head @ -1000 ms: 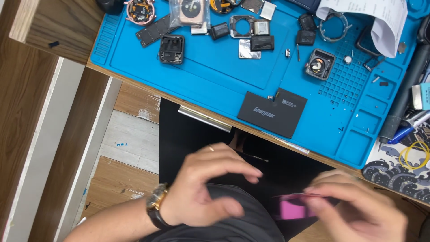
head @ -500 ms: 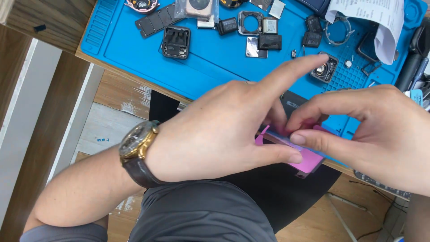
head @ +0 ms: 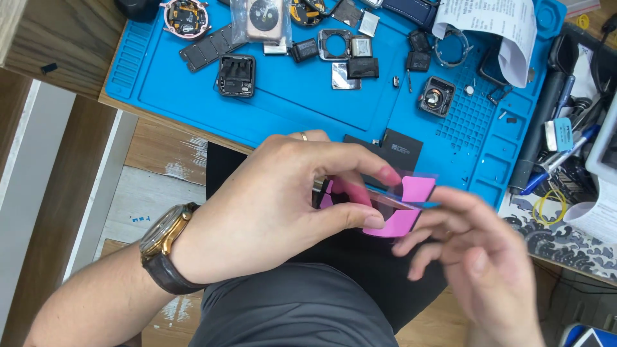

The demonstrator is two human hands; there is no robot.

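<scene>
Head view: we look down at a blue work mat spread over a wooden bench, with small things scattered along its far edge. A clear plastic packet with a round dark part inside lies at the top, left of centre. A white paper slip with print curls over the mat's upper right corner. A flat black square pack with a small pale label sits on the near edge of the mat, just behind our hands. To the right, beyond the mat, a pen holder carries a small light blue tag, and a yellow rubber band lies on a patterned cloth.

Our left hand, with a gold watch on a dark strap at the wrist, is partly curled. Its thumb and forefinger pinch a pink sheet with cut-out notches, which sits in the air above our lap, just in front of the mat's near edge. A thin blue strip runs along the sheet's middle. Our right hand is blurred, its fingers spread loosely; the fingertips meet the strip's right end, but we cannot tell whether they grip it or only touch it.
</scene>
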